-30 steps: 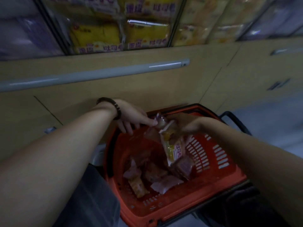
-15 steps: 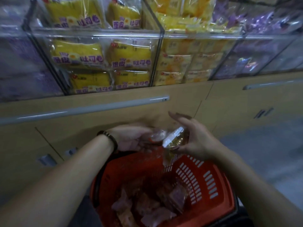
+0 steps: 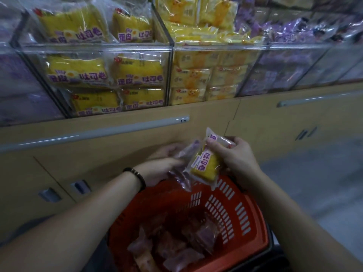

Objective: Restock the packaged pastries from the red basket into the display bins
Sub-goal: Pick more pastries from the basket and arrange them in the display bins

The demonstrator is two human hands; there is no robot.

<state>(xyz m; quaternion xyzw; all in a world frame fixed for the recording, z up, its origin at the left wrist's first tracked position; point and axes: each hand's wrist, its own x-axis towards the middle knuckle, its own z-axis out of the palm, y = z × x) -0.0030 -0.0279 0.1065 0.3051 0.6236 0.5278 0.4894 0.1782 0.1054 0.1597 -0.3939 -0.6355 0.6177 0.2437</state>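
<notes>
My right hand (image 3: pixel 233 158) grips a yellow packaged pastry (image 3: pixel 206 165) by its upper end, above the far rim of the red basket (image 3: pixel 225 209). My left hand (image 3: pixel 163 163) holds a purple packaged pastry (image 3: pixel 182 167) just left of it. Several more wrapped pastries (image 3: pixel 174 250) lie in the basket's bottom. Clear display bins stand above: one with yellow packs (image 3: pixel 106 75), one with paler yellow packs (image 3: pixel 208 75), and one with purple packs (image 3: pixel 290 71).
A wooden cabinet front (image 3: pixel 117 146) with a long grey handle bar (image 3: pixel 98 132) runs below the bins. Grey floor (image 3: pixel 324 173) lies to the right. Another purple bin (image 3: pixel 17 85) sits at far left.
The view has tilted up toward the bins. Both hands have lifted the two packs out of the basket, and the yellow pack's label now faces me.
</notes>
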